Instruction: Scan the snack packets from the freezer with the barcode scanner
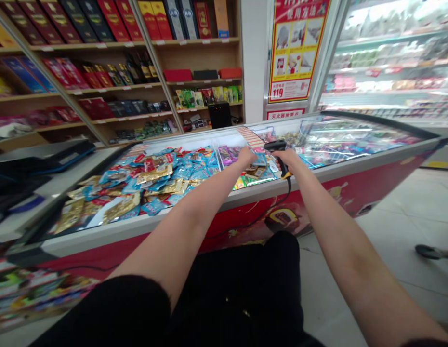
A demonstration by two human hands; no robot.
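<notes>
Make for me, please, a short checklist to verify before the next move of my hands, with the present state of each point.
1. Scanner gripped in the right hand: ok, held by its handle.
2. Cable joined to the handle: ok, it leaves from the base.
3. Left hand holding something: cannot tell, its fingers are unclear.
4. Packets in neat rows: not ok, heaped loosely on the left side of the freezer.
5. Barcode facing the scanner: cannot tell, too small.

Single head-worn view, forward and down across the freezer [253, 212]
</notes>
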